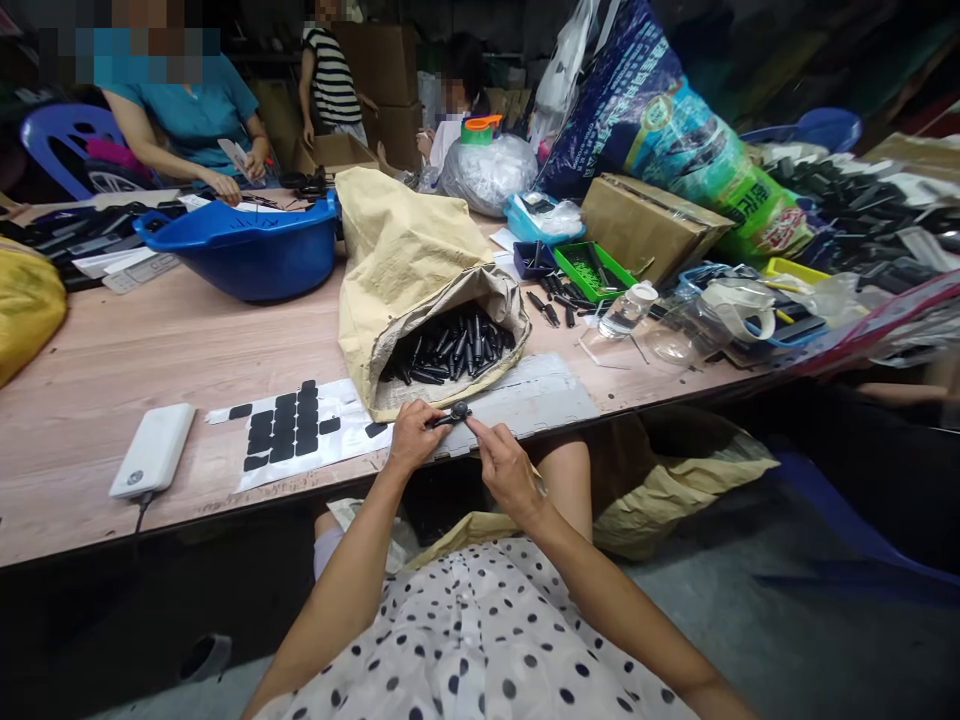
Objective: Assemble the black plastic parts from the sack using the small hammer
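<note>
My left hand (414,436) pinches a small black part (456,411) with a rounded end, just over the table's front edge. The fingers of my right hand (507,468) are closed together at that rounded end, their tips touching it. Right behind my hands a beige woven sack (412,235) lies on its side, its mouth towards me. Inside it are several slim black tapered parts (457,345). A grey cardboard sheet (536,392) lies under the sack's mouth and my hands. Left of my left hand is a white sheet with black rounded-square stickers (283,425).
A white power bank (154,450) with a cable lies at left, before a blue basin (247,250). To the right stand a green tray (592,270), a clear bottle (628,310) and a cardboard box (652,225). A person in teal (187,110) works across the table.
</note>
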Motion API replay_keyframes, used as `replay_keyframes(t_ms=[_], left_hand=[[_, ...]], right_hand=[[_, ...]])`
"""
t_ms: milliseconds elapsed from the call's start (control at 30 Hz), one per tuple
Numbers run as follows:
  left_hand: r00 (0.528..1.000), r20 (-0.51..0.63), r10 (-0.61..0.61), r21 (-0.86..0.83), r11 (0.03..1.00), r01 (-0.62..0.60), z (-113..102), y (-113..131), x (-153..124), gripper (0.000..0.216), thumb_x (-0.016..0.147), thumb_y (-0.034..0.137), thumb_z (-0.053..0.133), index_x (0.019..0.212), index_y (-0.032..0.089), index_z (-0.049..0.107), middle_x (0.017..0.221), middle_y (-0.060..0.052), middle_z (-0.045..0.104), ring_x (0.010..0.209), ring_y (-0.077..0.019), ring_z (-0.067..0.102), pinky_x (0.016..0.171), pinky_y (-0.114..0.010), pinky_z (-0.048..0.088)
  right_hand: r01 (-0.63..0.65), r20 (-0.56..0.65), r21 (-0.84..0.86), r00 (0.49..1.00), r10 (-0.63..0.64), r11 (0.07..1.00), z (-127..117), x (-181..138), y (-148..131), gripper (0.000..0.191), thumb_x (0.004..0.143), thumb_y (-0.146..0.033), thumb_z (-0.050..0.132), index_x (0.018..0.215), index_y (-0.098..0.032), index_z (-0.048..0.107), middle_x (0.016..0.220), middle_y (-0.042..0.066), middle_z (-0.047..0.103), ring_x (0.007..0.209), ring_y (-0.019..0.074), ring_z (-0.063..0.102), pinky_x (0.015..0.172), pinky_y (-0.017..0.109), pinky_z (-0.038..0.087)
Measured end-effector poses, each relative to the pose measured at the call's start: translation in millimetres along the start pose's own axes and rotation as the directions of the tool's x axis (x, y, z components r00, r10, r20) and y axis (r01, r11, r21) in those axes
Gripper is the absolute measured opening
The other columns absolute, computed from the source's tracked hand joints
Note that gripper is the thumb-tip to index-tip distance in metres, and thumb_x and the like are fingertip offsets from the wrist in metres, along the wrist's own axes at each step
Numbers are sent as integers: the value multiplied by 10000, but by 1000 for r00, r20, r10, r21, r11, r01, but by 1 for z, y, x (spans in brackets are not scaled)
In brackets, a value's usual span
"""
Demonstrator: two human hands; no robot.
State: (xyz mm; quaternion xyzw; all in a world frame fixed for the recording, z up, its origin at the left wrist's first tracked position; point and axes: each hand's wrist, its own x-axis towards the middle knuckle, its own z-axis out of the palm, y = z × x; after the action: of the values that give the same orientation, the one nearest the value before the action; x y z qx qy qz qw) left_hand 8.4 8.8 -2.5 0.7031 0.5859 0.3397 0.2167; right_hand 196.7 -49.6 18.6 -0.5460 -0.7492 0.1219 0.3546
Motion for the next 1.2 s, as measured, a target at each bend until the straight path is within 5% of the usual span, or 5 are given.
replay_keyframes(t_ms=[267,400,533,900,1200], left_hand=[[999,-19,44,63,997,-42,-1,5,-4,157,744,245,768,899,244,744,817,-17,633,854,-223,562,816,-363,491],[997,-4,79,89,993,-79,-2,6,-4,143,783,274,746,923,246,733,824,-20,626,849,-221,556,820,-360,482],[996,5,85,101,991,-85,-2,4,-4,102,807,274,725,903,239,727,827,-26,621,851,-224,554,823,-365,477],[987,69,146,91,984,-152,-13,12,-10,92,790,284,730,862,229,715,847,-33,627,855,-222,565,820,-369,477],[925,87,370,174,909,-379,-7,14,-95,200,764,284,753,961,273,725,1293,-105,609,1175,-368,549,959,-519,467]], right_hand=[[-160,-260,-133,958,121,978,-27,26,39,405,1004,-259,394,1297,-236,673,992,82,643,876,197,610,772,289,498],[-424,-328,-333,889,319,842,-42,48,84,359,952,-216,472,1210,-226,721,942,77,611,817,195,555,690,284,403],[-538,-304,-447,843,444,715,-43,67,111,349,930,-179,490,1178,-209,735,947,107,603,890,230,528,699,309,350],[-592,-354,-489,806,474,641,-29,79,105,363,927,-187,469,1213,-212,692,1060,136,577,983,270,507,747,345,351],[-591,-363,-493,806,467,638,-28,79,104,355,929,-180,457,1195,-204,691,1054,139,581,982,276,508,734,346,352]])
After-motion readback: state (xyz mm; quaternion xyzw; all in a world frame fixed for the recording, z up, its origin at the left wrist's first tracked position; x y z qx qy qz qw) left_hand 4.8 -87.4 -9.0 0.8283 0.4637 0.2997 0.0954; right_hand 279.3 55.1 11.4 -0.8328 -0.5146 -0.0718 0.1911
